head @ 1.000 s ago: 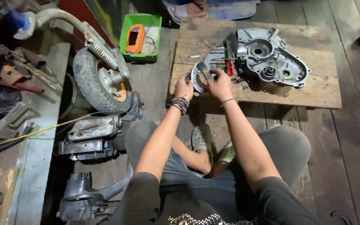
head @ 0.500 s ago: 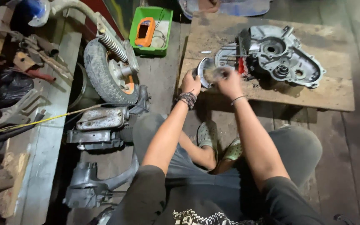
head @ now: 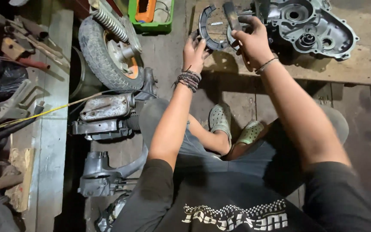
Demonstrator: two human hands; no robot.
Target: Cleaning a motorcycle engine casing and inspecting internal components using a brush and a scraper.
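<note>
My left hand (head: 195,49) grips one curved grey brake shoe (head: 208,31) by its lower end. My right hand (head: 252,39) holds the other shoe of the pair (head: 230,17) at its dark upper end. Both hands are raised above the near left corner of a wooden board (head: 357,68). A grey metal engine casing (head: 314,25) lies on that board, just right of my right hand. Beaded bands circle my left wrist and a thin bracelet my right.
A small wheel with tyre and spring shock (head: 108,47) lies left. A green tray holding an orange device (head: 151,13) sits behind it. Engine parts (head: 106,114) and a dark casting (head: 104,174) lie by my left knee. Tools and scrap (head: 18,64) line the left edge.
The view has tipped down and moved closer. My hands have lifted the brake shoes off the board and spread them slightly, away from the casing.
</note>
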